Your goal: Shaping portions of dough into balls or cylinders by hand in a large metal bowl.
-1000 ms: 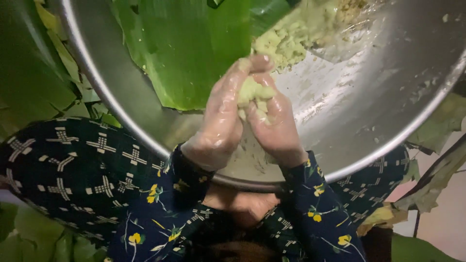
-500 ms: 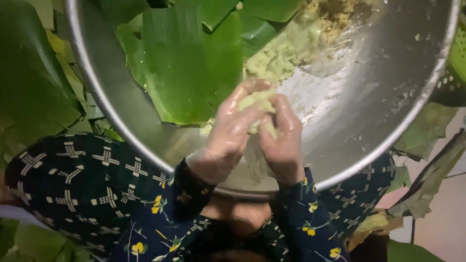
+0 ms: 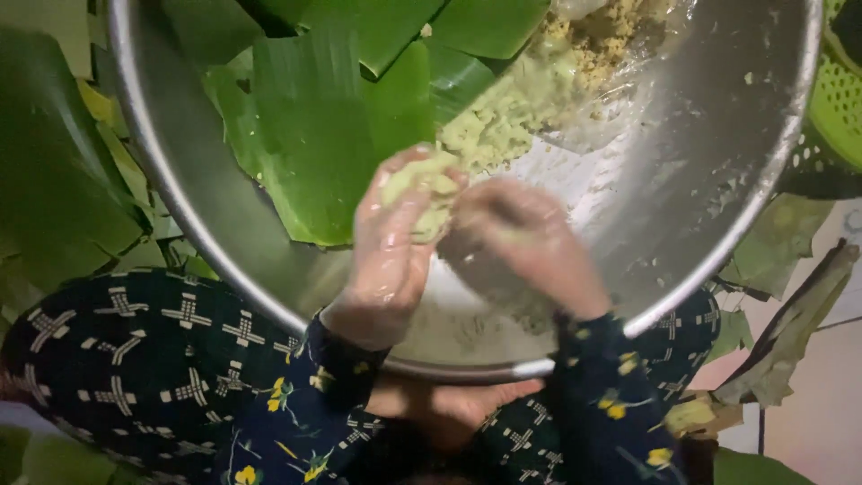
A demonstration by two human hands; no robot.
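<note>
Head view looks straight down into a large steel bowl (image 3: pixel 718 135) that fills most of the frame, its rolled rim sweeping from the upper left, down past the wrists and up the right side. Both hands work over its lower middle. The left hand (image 3: pixel 391 256), in a thin clear glove, is cupped around a lump of pale yellow-green dough (image 3: pixel 422 193), fingers curled up its side. The right hand (image 3: pixel 530 238), also gloved and blurred with motion, presses against the same lump from the right, closed on it; the exact finger positions cannot be told. The lump sits between the two palms, held off the bowl's floor, just beside the edge of a big banana leaf piece (image 3: pixel 305 135).

More cut leaf pieces overlap across the bowl's upper left, and a heap of the same dough (image 3: pixel 530 99) lies on clear plastic toward the top middle, near the fingertips. The bowl's right half is bare metal, dotted with crumbs, giving open room up to the rim there. Both wrists cross the near rim, sleeves of dark flowered cloth (image 3: pixel 602 404) close above it. Outside the bowl, loose leaves (image 3: pixel 54 180) crowd the left, a green plastic basket (image 3: pixel 840 99) touches the frame's right edge, and dried leaf strips (image 3: pixel 790 314) lie below it.
</note>
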